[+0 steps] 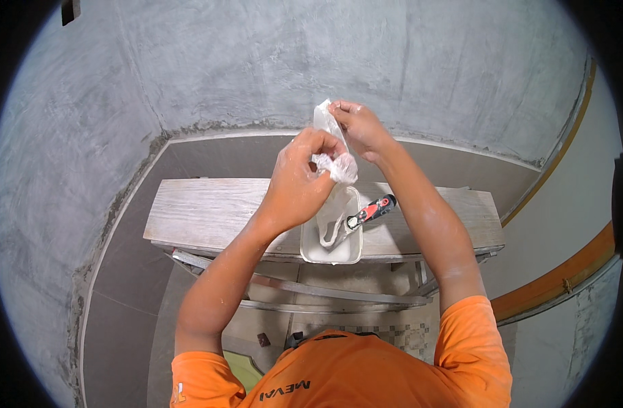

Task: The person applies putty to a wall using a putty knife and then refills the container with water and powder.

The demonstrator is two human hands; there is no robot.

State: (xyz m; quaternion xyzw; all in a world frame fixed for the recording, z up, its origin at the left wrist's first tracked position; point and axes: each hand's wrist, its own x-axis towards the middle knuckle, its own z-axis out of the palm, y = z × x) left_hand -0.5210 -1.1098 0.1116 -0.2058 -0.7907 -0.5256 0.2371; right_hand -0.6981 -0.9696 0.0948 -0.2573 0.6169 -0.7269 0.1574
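A crumpled white plastic bag (343,168) is bunched in the curled fingers of my left hand (299,180). My right hand (364,129), a little farther away, pinches the bag's upper end between thumb and fingers, so the bag is drawn up between both hands. Below them stands a white rectangular tub (354,257) with white paste or powder in it. A putty knife (374,210) with a black and red handle leans in the tub, its handle sticking out to the right. White residue marks both hands and forearms.
The tub is at the near edge of a whitewashed wooden bench (202,211) with metal legs and rails (338,292). Behind it rises a grey plastered wall (270,61) over a darker tiled band. A curved wooden edge (563,275) runs along the right. Something green (242,370) lies at lower left.
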